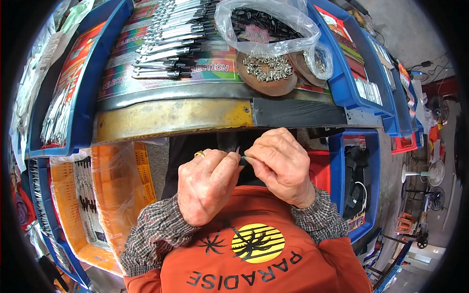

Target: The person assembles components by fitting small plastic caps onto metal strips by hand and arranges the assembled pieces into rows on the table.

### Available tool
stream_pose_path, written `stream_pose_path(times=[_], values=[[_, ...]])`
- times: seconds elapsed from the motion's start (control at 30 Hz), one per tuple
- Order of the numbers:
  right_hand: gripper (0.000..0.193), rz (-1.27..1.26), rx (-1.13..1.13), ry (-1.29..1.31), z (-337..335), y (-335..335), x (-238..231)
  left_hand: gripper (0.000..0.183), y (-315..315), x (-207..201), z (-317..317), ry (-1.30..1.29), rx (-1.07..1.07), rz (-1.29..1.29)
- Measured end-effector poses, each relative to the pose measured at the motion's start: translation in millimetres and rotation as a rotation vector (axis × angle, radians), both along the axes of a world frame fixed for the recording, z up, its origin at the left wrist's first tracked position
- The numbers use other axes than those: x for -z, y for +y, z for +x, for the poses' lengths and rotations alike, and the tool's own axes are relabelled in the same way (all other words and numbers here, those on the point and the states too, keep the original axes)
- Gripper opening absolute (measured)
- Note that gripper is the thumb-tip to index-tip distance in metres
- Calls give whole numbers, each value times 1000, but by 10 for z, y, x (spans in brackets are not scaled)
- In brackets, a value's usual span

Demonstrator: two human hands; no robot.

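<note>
In front of my chest, just below the table edge, both hands are brought together at the fingertips. My left hand (207, 183), with a gold ring, is closed in a pinch. My right hand (281, 166) pinches from the other side. A small dark piece (243, 160) shows between them; the fingers hide most of it, and its kind cannot be made out. On the table beyond lies a pile of silver-and-black pen-like sticks (168, 44). To their right, a brown round dish (266, 89) holds small silver metal parts (273, 68).
Behind the dish, a clear plastic bag (303, 36) holds small black parts. Blue trays stand at the table's left (83, 112) and right (342, 93). An orange crate (122, 195) with pen-like sticks is low at left; a blue bin (373, 190) with black items is low at right.
</note>
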State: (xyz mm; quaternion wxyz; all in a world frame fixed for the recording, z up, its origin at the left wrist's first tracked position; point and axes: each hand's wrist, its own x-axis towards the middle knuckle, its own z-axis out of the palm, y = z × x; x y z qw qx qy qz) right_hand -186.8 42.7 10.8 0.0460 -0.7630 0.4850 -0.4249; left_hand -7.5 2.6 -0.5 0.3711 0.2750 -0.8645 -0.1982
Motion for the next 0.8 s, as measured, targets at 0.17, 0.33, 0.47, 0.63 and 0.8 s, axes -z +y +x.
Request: stream_pose_path(times=[0.17, 0.33, 0.47, 0.63, 0.8], values=[[27, -124, 13, 168, 2, 74, 56, 27, -5, 42, -14, 20, 13, -55], [29, -189, 6, 267, -8, 107, 99, 30, 32, 45, 16, -44, 7, 6], [25, -22, 0, 45, -24, 90, 31, 31, 15, 38, 7, -44, 27, -1], [18, 368, -2, -470, -17, 106, 11, 28, -15, 84, -34, 8, 33, -155], [18, 316, 22, -390, 5, 107, 43, 32, 12, 65, -13, -51, 31, -59]])
